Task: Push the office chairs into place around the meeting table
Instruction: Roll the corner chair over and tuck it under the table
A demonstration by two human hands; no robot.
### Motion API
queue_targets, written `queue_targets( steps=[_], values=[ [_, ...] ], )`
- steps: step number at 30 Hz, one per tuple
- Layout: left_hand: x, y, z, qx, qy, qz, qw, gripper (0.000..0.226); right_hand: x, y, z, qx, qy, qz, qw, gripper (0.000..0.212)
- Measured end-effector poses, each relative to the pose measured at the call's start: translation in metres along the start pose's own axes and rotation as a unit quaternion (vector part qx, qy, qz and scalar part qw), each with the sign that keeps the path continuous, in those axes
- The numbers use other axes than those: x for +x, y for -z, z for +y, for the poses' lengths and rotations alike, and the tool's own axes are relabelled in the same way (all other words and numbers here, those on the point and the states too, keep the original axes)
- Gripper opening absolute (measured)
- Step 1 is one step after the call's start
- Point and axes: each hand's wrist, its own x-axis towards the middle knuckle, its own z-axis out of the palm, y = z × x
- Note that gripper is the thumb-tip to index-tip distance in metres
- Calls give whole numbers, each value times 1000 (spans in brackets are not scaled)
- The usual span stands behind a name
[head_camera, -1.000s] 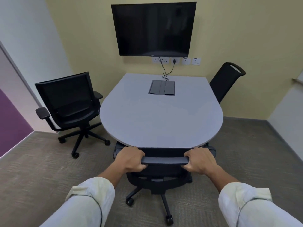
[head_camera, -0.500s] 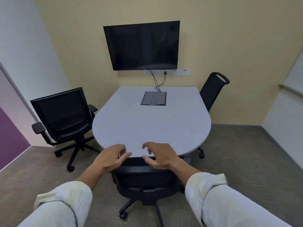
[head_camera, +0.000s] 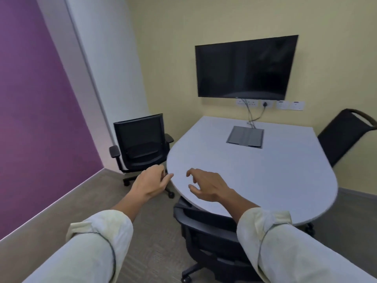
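Hovering empty with fingers loosely spread, the left hand (head_camera: pixel 150 183) and right hand (head_camera: pixel 208 187) float above the near chair (head_camera: pixel 206 227), tucked under the table (head_camera: pixel 265 172) edge, open carpet (head_camera: pixel 142 231) leftward.

Two arms reach into frame from below, both in loose, pale cream sleeves that read almost white where the light falls on them. Each sleeve is rolled back to mid-forearm into a thick, rumpled cuff: the left sleeve (head_camera: pixel 95 237) with a soft fold and a curved seam line running down its underside, the right sleeve (head_camera: pixel 271 231) with a crumpled, slightly greenish turn-up and a dark seam arcing below it. Beyond the cuffs, forearms, wrists, left hand (head_camera: pixel 151 181) and right hand (head_camera: pixel 208 185) are bare. No watch, ring or glove visible on either one.
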Motion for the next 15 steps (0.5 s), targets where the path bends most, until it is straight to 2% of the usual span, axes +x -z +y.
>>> queue_targets(
  steps=[10, 15],
  values=[
    [60, 42, -160, 18, 54, 23, 998, 34, 176, -53, -39, -26, -28, -48, 998, 56],
    [87, 56, -238, 26, 83, 41, 995, 34, 253, -72, -55, -43, -54, -36, 997, 62]
  ],
)
